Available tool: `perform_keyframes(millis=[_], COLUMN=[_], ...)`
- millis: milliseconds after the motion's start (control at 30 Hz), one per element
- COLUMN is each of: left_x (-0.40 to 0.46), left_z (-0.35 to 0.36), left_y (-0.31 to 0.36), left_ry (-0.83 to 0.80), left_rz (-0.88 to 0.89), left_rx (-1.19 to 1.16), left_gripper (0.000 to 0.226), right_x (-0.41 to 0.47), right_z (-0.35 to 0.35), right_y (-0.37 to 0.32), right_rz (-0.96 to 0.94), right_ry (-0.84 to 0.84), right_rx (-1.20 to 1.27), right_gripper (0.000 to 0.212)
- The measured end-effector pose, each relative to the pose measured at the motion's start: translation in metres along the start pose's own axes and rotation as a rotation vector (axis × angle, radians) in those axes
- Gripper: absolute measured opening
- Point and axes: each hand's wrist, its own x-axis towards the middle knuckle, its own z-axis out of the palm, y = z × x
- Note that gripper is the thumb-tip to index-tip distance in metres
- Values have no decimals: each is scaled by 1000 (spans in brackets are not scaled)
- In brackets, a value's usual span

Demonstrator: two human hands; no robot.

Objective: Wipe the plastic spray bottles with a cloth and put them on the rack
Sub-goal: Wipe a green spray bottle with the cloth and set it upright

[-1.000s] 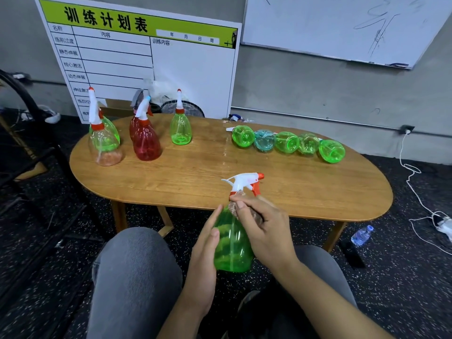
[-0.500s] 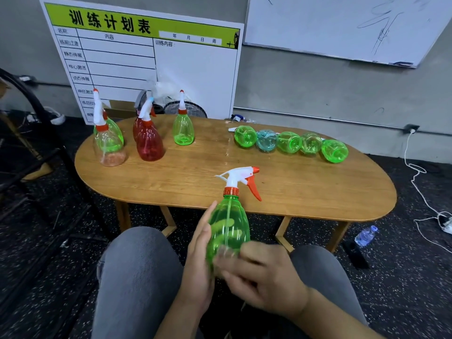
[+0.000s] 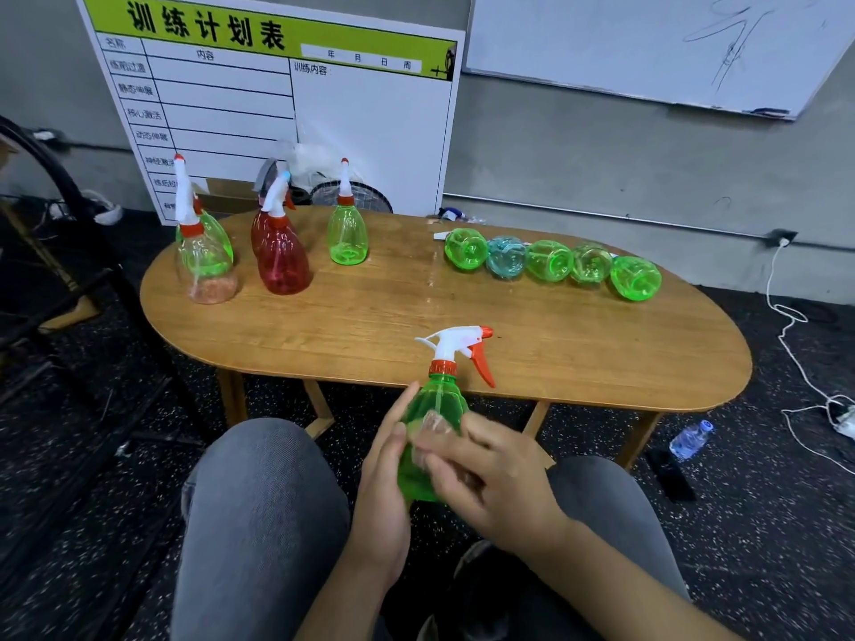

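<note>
The green bottle (image 3: pixel 432 437) stands upright between the knees, in front of the table (image 3: pixel 370 326) edge and off its top, held over the lap. The left hand (image 3: pixel 384 478) lies against the bottle's left side with fingers nearly straight, steadying more than gripping. The right hand (image 3: pixel 490 469) covers the front of the body, its fingers curled onto something pale and crumpled that is probably the cloth (image 3: pixel 432 425), though blur makes that uncertain.

The risk I see is the weak left-hand hold: with flat fingers and only a rubbing pressure from the right, a hard stroke could squirt the smooth plastic out sideways or down to the floor between the legs. The orange trigger (image 3: pixel 481 363) juts toward the table edge, so lifting the bottle carelessly could knock it there.

Further off, five bottles (image 3: pixel 550 261) lie on their sides in a touching row at the far right; a bump to the table could roll them. The upright ones (image 3: pixel 282 252) at far left stand close together, and setting another beside them could tip a neighbour. No rack is clearly visible
</note>
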Motion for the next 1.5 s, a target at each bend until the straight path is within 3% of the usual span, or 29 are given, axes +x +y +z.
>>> perform_keyframes(millis=[133,200,400,567,733,900,967,1100,1233,1400,1500], left_x=[-2,-3,-2,1,0,-5,-5,-5,-4,-1,-1], left_z=[4,6,6,2,-1,2,4,2,1,4,5], left_y=[8,11,5,0,-3,4,7,11,6,0,2], left_ry=[-8,-3,4,-4,15,3,8,-21,-65,-49,-71], left_rz=[-12,-8,68,64,11,-25,-34,22,51,61,56], left_rx=[-29,-21,118,73,-31,-62,-93,-52,40,-5,-2], left_gripper=[44,43,40,40,50,45,51,52,80,67,61], right_x=[-23,-30,13,36,12,-11,-14,-10,6,26,32], right_z=[-8,-11,-17,-1,6,-1,-4,-14,-24,-25,-24], right_y=[-1,-1,-1,7,-6,-12,-13,-11,2,14,11], right_rz=[-271,-313,149,296,58,-222,-243,-30,156,306,278], right_ry=[-134,-136,196,73,11,-82,-134,-106,127,265,276], right_rx=[-121,-131,143,-49,-95,-132,-114,159,162,159,69], right_gripper=[21,20,24,31,19,15,14,17,22,25,25])
